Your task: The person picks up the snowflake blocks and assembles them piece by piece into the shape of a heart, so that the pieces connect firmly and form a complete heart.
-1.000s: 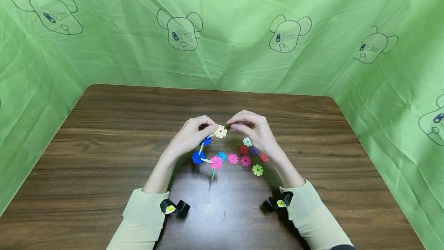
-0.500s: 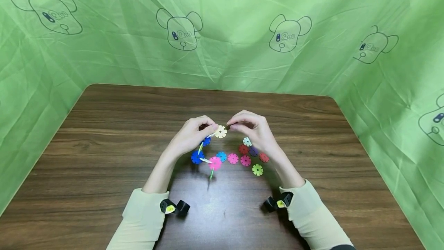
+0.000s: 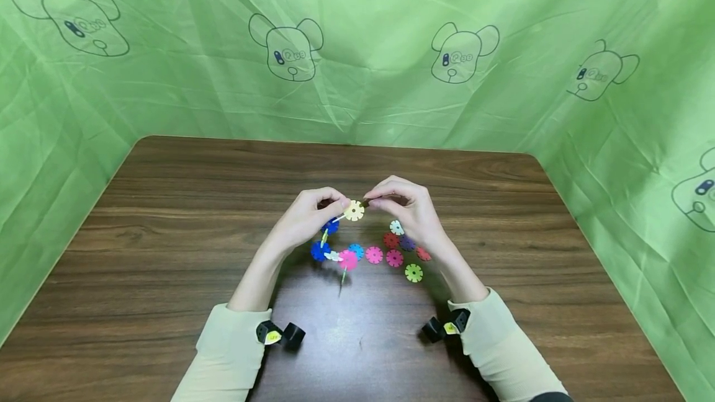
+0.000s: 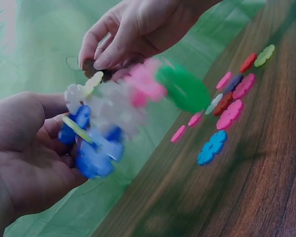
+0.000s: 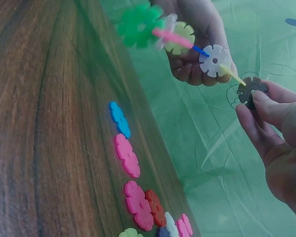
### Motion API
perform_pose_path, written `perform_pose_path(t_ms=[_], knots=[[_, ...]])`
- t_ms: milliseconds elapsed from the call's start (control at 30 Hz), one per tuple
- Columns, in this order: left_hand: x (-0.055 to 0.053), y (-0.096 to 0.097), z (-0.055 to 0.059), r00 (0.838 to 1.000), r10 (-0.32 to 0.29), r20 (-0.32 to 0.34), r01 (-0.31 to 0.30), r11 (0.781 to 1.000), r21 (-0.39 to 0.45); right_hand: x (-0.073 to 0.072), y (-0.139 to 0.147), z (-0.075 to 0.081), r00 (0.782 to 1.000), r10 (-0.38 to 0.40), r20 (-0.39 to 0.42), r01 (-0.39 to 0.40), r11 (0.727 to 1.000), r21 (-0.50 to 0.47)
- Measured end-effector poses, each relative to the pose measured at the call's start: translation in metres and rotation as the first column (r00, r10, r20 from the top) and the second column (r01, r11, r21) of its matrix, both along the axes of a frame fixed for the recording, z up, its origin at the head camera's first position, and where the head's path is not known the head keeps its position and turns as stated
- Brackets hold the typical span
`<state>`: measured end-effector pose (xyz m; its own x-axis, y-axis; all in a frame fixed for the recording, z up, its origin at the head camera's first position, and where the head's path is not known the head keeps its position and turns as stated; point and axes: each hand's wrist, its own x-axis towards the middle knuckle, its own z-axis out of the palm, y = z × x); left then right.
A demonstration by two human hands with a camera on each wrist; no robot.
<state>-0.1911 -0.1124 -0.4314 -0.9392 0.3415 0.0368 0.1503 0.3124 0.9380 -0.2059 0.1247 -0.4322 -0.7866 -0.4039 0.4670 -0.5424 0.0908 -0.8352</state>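
Note:
A chain of slotted snowflake discs hangs between both hands, above the table. In the head view my left hand (image 3: 304,219) pinches the chain by a white disc (image 5: 215,60), beside a pale yellow disc (image 3: 354,210). My right hand (image 3: 409,208) pinches a dark brown disc (image 5: 251,93) between thumb and fingers, its edge meeting the pale yellow disc. Below the left hand dangle blue discs (image 3: 320,251), a pink disc (image 3: 348,260) and, at the free end, a green disc (image 5: 138,25), blurred in both wrist views. Fingers partly cover the white and brown discs.
Loose discs lie on the wooden table below the right hand: light blue (image 3: 357,252), pink (image 3: 374,255), red (image 3: 391,240), purple (image 3: 408,243), white (image 3: 396,227) and yellow-green (image 3: 414,273). A green curtain (image 3: 368,104) surrounds the table's far side and flanks.
The chain's dangling end swings a little left and then back right, its lower white disc turning more face-on. Both hands keep nearly the same place and grip.

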Motion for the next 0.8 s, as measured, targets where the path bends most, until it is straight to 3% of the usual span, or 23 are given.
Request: perform_pose_path(t_ms=[367,533,800], knots=[[-0.0006,0.0004,-0.0005,1.0,-0.008,-0.003,0.008,1.0,-0.012,-0.0011,-0.0007,-0.0015,1.0,0.026,-0.018,-0.026,1.0,0.001],[-0.0009,0.0013,-0.0006,1.0,0.006,0.008,-0.006,1.0,-0.029,0.0001,-0.002,-0.0004,0.999,0.017,-0.043,-0.016,1.0,0.011],[-0.0003,0.0012,-0.0018,0.999,0.004,0.04,-0.005,1.0,0.019,0.0025,-0.0062,-0.0028,0.994,-0.022,-0.112,0.029,0.998,0.059]])
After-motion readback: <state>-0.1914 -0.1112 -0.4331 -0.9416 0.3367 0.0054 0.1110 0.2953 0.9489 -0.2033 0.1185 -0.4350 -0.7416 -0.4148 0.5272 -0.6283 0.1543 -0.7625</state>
